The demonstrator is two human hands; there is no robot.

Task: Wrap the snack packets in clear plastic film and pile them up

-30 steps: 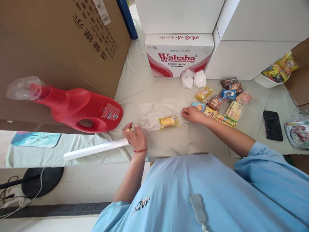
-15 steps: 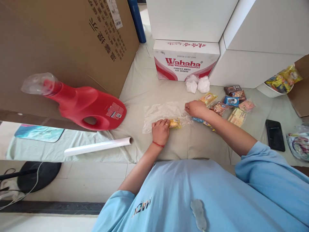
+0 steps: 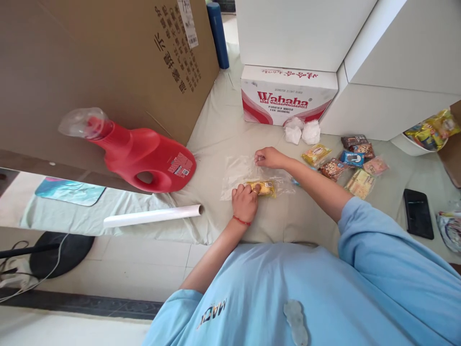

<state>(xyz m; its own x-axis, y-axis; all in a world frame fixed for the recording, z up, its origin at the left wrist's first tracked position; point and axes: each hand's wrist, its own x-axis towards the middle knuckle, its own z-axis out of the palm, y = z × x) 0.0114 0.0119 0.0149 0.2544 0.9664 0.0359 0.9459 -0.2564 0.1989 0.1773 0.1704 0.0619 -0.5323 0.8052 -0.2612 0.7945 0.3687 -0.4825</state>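
Observation:
A sheet of clear plastic film (image 3: 234, 170) lies crinkled on the cloth in front of me. On it rests a yellow wrapped snack (image 3: 268, 189). My left hand (image 3: 245, 203), with a red bracelet at its wrist, holds the snack down by its left end, thumb on the wrapper. Above it, my right hand (image 3: 271, 157) has its fingers pinched on the far part of the film. Right of the film are a yellow snack pack (image 3: 316, 154), a brown snack pack (image 3: 332, 168) and several other small packs.
A red jug (image 3: 154, 161) and a white roll (image 3: 153, 216) are to the left, by a big cardboard box (image 3: 118, 62). Behind stand a Wahaba-type water carton (image 3: 288, 103) and crumpled white wads (image 3: 310, 132). Rightward are a phone (image 3: 418, 214) and a white bowl (image 3: 414, 145) of snacks.
My right hand has moved left, from the film's right end to above the snack. My left hand stays at the snack's left end, its thumb now over the wrapper. The view has shifted slightly.

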